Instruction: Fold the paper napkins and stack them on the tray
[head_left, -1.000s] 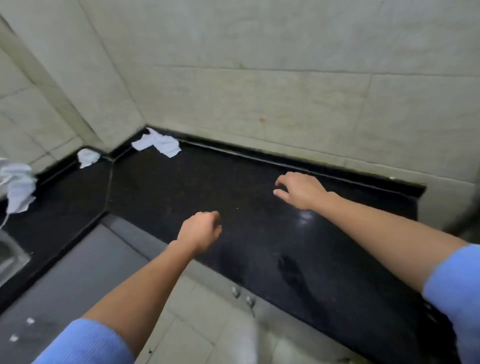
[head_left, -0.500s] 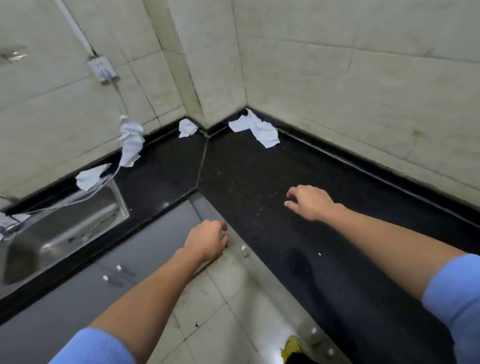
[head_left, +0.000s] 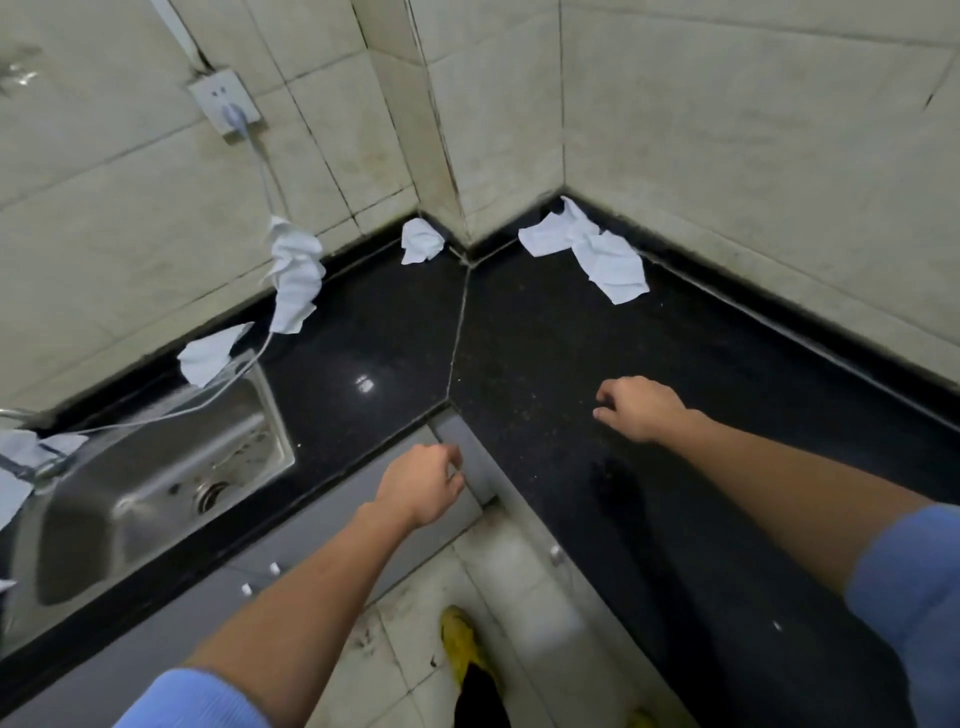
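Right hand (head_left: 641, 408): open worktop (head_left: 545, 338) ahead, up to crumpled napkins (head_left: 592, 254) at wall corner. Left hand (head_left: 423, 486): free worktop fwd, small napkin (head_left: 422, 240) at back. Further left: sink (head_left: 156, 483), cable (head_left: 262, 171) strung across w/ draped napkin (head_left: 296, 275).

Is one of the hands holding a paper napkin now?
No: the left hand and the right hand hold nothing, and the crumpled napkins lie apart by the wall.

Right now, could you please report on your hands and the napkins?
Left hand and right hand both empty, fingers loosely curled. Napkins unfolded, scattered at the back of the counter; no tray in view. Cable crosses the sink.
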